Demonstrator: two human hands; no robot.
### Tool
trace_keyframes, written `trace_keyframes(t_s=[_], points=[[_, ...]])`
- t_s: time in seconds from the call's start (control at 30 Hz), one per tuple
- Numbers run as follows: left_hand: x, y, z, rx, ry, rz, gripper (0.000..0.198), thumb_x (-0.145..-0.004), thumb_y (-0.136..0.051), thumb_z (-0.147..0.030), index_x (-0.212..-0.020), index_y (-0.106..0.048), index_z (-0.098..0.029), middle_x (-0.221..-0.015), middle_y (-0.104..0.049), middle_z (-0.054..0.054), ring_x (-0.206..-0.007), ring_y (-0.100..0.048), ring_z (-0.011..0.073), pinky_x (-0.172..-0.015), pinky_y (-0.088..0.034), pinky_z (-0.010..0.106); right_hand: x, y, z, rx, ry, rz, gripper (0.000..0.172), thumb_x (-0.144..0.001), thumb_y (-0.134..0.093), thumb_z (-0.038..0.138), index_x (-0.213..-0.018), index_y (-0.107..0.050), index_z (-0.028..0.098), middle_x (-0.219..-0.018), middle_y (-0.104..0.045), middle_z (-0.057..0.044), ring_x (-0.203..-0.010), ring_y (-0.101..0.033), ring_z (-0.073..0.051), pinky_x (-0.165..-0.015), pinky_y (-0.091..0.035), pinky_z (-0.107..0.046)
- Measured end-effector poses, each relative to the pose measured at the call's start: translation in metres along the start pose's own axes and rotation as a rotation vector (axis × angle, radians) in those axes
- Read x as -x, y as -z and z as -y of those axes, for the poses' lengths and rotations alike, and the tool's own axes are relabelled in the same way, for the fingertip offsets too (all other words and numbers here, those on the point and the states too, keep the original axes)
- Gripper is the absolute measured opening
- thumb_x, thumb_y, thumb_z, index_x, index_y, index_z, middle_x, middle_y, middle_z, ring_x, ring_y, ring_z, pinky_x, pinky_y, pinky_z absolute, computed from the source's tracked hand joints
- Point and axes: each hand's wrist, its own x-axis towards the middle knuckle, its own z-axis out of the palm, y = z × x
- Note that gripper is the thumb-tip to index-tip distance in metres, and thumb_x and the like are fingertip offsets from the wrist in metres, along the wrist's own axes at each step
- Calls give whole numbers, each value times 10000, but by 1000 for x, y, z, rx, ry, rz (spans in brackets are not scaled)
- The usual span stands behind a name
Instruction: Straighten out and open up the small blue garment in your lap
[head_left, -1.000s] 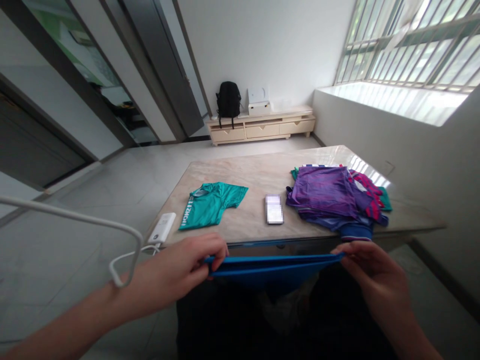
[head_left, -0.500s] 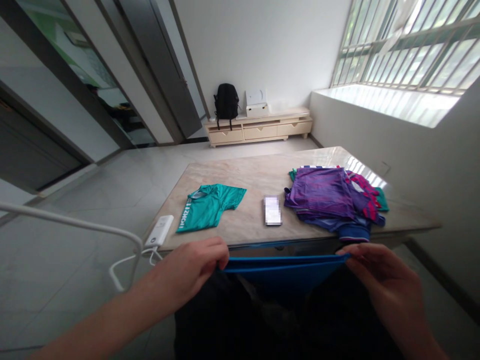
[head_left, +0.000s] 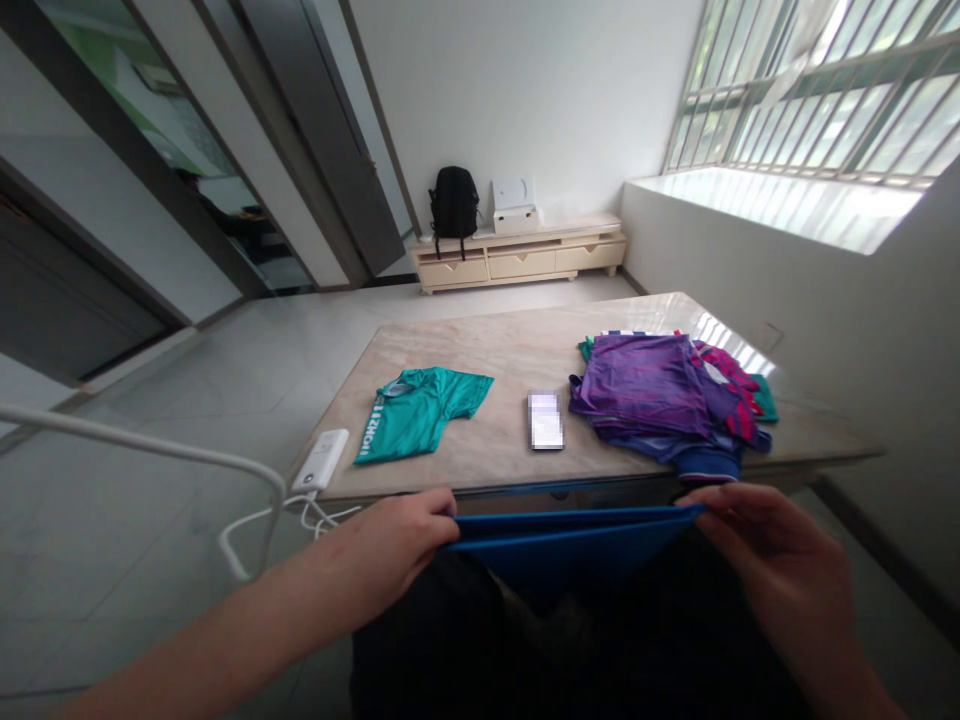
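A blue garment [head_left: 570,545] hangs stretched flat between my two hands, just below the near edge of the marble table [head_left: 525,350]. My left hand [head_left: 390,545] pinches its left corner with fingers curled shut. My right hand [head_left: 765,555] pinches the right corner the same way. On the table lie a folded green shirt [head_left: 420,410] at the left, a phone [head_left: 545,420] in the middle, and a pile of purple and other coloured clothes [head_left: 664,395] at the right.
A white power bank [head_left: 321,460] with a cable sits at the table's near left corner. A white bar of a rack [head_left: 150,450] crosses the left. Far off stand a low cabinet [head_left: 517,255], a black backpack [head_left: 454,205] and a white box [head_left: 515,205].
My left hand has shifted slightly right and down along the garment's top edge. The cloth stays stretched between both hands. The view has tilted a little.
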Motion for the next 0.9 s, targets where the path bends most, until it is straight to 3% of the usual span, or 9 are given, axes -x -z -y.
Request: trace_keyframes(t_s=[0.13,0.3,0.5,0.6,0.9], points=[[8,2,-7,-87,-24,44,195,-943,-526,-152,-899,-699,-230,-1079,-652,39,-878,-674,181,-808,-520,271,-1,1,-3,0,1,-6,159,-824,-819,321,-938,-730,255,-912,-798,-19,-842,-767,-167,-796,-631,-197],[13,11,-9,-37,-125,-20,141,-956,-565,-202,-933,-702,-231,-1063,-660,36,-937,-654,189,-866,-499,273,-4,6,-8,-11,-64,-49,204,-781,-849,360,-917,-742,252,-906,-803,-17,-828,-768,-176,-776,-634,-208],[6,-2,12,65,-337,-294,169,-1029,-552,-213,-962,-706,-198,-1048,-686,55,-909,-664,156,-832,-487,223,-6,12,-7,39,-170,-98,324,-743,-869,408,-1027,-804,267,-968,-820,-22,-850,-775,-182,-797,-628,-209],[8,-10,15,45,-413,-416,146,-1024,-575,-214,-973,-711,-195,-1013,-712,57,-890,-681,153,-815,-493,213,-7,13,-5,77,-161,-72,280,-746,-855,416,-988,-827,278,-977,-823,-27,-876,-776,-201,-797,-628,-224],[12,-12,13,-28,-440,-504,101,-995,-634,-221,-964,-729,-205,-957,-763,51,-824,-708,166,-752,-524,242,-7,13,2,82,-138,-64,228,-750,-842,402,-930,-826,264,-956,-816,-31,-908,-766,-226,-849,-626,-272]])
